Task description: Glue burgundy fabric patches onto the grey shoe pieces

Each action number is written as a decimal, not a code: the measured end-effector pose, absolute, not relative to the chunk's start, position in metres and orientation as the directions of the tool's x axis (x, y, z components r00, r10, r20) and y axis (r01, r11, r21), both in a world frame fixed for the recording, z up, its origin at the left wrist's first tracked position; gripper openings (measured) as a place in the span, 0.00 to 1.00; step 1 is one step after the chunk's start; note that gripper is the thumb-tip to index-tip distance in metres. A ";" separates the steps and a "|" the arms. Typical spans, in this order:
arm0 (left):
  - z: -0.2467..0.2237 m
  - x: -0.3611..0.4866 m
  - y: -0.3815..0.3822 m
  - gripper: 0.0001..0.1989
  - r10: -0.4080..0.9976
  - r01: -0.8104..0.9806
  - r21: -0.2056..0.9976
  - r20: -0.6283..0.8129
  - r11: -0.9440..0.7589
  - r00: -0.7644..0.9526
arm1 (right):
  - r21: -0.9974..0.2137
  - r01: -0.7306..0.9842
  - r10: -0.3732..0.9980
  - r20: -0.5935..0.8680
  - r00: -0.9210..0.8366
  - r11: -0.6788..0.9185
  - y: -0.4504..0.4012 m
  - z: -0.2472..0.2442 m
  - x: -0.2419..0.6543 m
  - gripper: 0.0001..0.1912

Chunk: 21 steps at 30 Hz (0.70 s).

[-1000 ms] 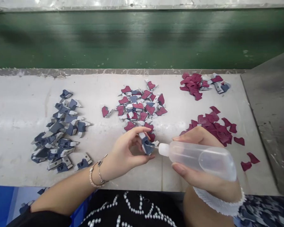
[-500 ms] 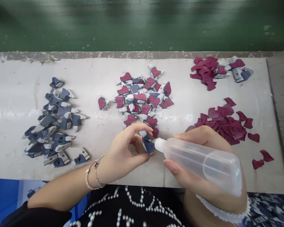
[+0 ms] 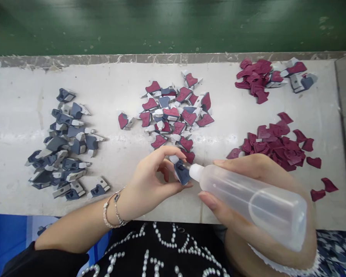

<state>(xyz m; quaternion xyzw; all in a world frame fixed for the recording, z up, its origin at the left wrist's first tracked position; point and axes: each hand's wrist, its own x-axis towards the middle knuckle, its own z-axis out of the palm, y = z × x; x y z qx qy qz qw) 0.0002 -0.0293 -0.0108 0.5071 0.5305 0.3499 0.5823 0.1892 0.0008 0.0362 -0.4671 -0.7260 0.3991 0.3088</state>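
Observation:
Between the thumb and fingers of my left hand (image 3: 154, 179) is a small dark blue and white part (image 3: 181, 172), its blue side facing up. My right hand (image 3: 248, 200) is wrapped round a translucent squeeze bottle (image 3: 253, 204) with a white cap. The bottle lies tilted, its thin tip pointing left at the blue part; whether the tip touches it I cannot tell. Just beyond my left fingers lies a pile of white and blue parts with maroon pieces on them (image 3: 171, 112).
Blue and white parts (image 3: 57, 144) are heaped on the left of the white tabletop (image 3: 118, 77). Loose maroon pieces (image 3: 285, 150) lie at the right, with another maroon pile (image 3: 255, 75) behind. A green surface (image 3: 173, 27) runs along the far edge.
The bottle and my right hand have shifted slightly right and down at the bottle's rear end. My left hand stays closed on the part. The whole view has shifted a little.

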 end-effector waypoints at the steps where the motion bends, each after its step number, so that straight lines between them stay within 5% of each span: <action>1: -0.011 0.000 -0.029 0.18 0.946 0.129 0.962 -0.262 0.241 0.191 | -0.859 0.439 0.923 0.091 -0.373 0.262 0.001 0.037 0.189 0.12; 8: -0.011 0.000 -0.030 0.18 0.951 0.140 0.962 -0.258 0.236 0.173 | -0.822 0.471 0.893 0.096 -0.439 0.320 0.002 0.038 0.189 0.11; 21: -0.011 0.000 -0.028 0.17 0.955 0.128 0.965 -0.247 0.228 0.164 | -0.855 0.483 0.921 -0.019 -0.389 0.187 0.002 0.040 0.188 0.11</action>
